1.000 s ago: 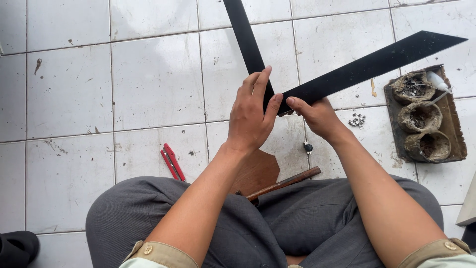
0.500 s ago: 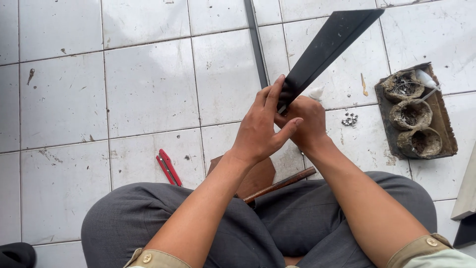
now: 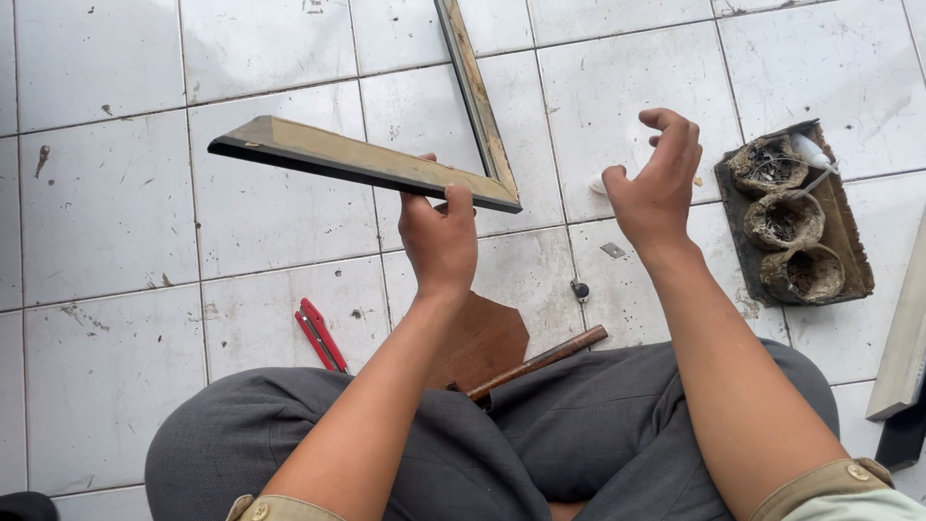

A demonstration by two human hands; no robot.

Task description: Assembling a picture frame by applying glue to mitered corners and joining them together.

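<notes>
My left hand (image 3: 439,236) is closed around the frame corner (image 3: 405,172), fingers curled up under it near the joint, holding it above the floor. My right hand (image 3: 656,183) hangs open beside it, fingers loosely bent, touching nothing, just right of the joint.

On the white tiled floor (image 3: 125,193) around me: red-handled pliers (image 3: 320,335) lie left of my left forearm, a brown board (image 3: 482,340) rests by my knees with a wooden handle (image 3: 540,362) slanting across its edge, and a small dark screw (image 3: 580,289) lies between my wrists. To the right, a dark tray (image 3: 849,260) carries three rough round cups. A pale wooden strip (image 3: 907,338) lies at the far right edge. Nothing stands between my hands and the frame piece.

The frame corner is two mitred lengths joined in an L, raw pale wood facing me with dark edges. One leg runs out left past my left hand, the other reaches away towards the top of the view.
</notes>
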